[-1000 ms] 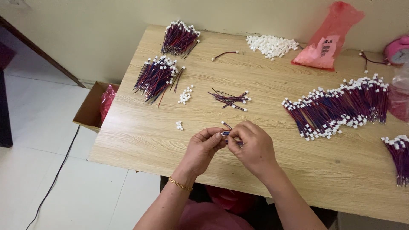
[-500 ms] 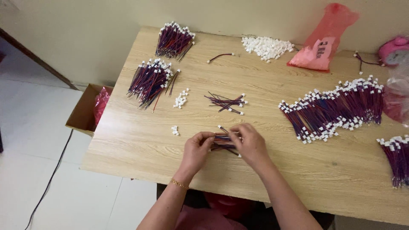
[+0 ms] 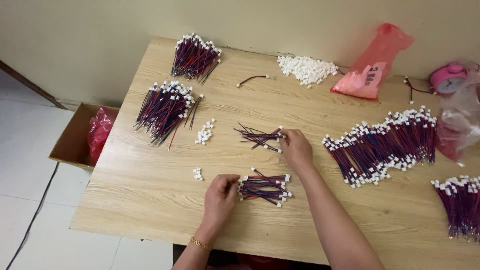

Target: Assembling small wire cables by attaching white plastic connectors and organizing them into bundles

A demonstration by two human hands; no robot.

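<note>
L hand (image 3: 220,192) pinches the small wire bundle (image 3: 265,184) at table (image 3: 150,200) 6 o'clock; R hand (image 3: 296,147) fingers closed on loose wires (image 3: 260,137) just above. Big finished piles at 3 and 10; loose connectors (image 3: 307,69) at 12 remain.

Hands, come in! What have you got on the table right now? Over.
Left hand pinching the end of the near wire bundle. Right hand reaching onto the small loose wire pile. Nothing between them, only bare wooden table.
</note>
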